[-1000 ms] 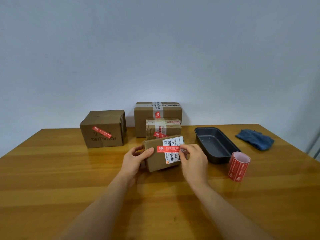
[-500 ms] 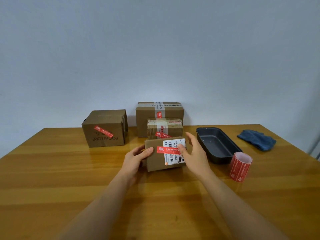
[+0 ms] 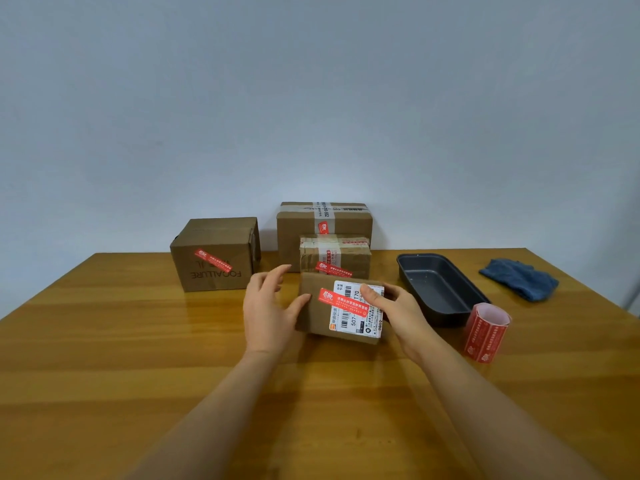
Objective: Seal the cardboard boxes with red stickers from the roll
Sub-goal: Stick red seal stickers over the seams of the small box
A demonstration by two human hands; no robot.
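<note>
Hidden faces, covered print and cut-off edges

The right hand covers the right end of the small box and part of its white shipping label, whose fine print is too small to read; the red sticker across it carries white characters too small to make out. The left hand hides the box's lower left corner. The taped middle box blocks the lower front of the tall rear box. Both forearms run off the bottom edge, and the surface is cut off left, right and below. The sticker roll shows illegible print.
</note>
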